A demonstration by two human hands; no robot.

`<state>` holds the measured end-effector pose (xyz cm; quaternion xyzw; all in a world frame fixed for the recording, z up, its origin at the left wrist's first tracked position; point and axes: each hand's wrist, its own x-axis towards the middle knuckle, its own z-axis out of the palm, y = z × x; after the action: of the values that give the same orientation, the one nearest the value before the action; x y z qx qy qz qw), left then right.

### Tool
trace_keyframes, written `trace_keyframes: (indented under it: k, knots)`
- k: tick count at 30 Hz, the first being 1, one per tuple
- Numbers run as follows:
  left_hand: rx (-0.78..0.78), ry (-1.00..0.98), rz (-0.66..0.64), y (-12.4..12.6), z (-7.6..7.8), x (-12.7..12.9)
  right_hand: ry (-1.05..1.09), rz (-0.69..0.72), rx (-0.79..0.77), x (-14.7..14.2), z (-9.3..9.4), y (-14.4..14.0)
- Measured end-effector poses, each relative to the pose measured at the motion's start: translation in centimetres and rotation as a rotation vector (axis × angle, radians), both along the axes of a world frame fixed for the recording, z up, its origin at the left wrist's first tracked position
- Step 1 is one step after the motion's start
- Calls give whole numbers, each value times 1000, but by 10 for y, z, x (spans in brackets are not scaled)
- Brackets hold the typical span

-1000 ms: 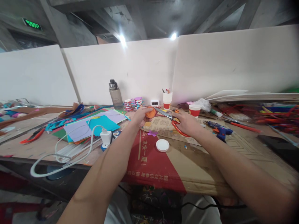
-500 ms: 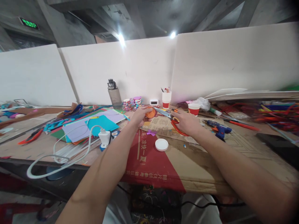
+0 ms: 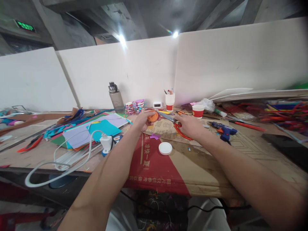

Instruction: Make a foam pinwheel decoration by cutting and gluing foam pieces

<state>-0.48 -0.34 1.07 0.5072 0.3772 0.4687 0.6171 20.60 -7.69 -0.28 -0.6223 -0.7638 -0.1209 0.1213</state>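
Note:
My left hand (image 3: 142, 120) holds a small round orange paper piece (image 3: 153, 116) above the cardboard-covered table (image 3: 216, 166). My right hand (image 3: 190, 125) grips red-handled scissors (image 3: 173, 124), whose blades point left and meet the orange piece's right edge. Both hands hover over a sheet of brown printed paper (image 3: 166, 130). A white round lid (image 3: 165, 148) lies just in front of the hands, beside a small purple scrap (image 3: 154, 137).
Coloured paper sheets (image 3: 96, 128) and a white charger with cable (image 3: 106, 142) lie at left. A grey bottle (image 3: 115, 98), stacked tape rolls (image 3: 136, 106), cups (image 3: 198, 111) and a blue glue gun (image 3: 223, 131) stand behind and right. White partition boards close the back.
The view has shifted slightly; both hands stay together, the scissors still at the orange piece, with the blades a little more closed on it.

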Motion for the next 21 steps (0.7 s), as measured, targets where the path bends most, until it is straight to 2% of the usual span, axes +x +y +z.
trace_keyframes:
  k: [5, 10, 13, 17, 21]
  knots:
    - [20, -35, -27, 6, -5, -4, 68, 34, 2, 2, 0, 1]
    - [34, -99, 17, 10, -9, -5, 223, 128, -71, 3, -3, 6]
    - [56, -122, 38, 9, -8, -5, 248, 163, -47, 2, -5, 6]
    - [62, -149, 44, 8, -7, -3, 140, 45, 45, 0, -2, 2]
    - [57, -161, 45, 7, -6, -2, 12, -53, 68, -1, 1, -2]
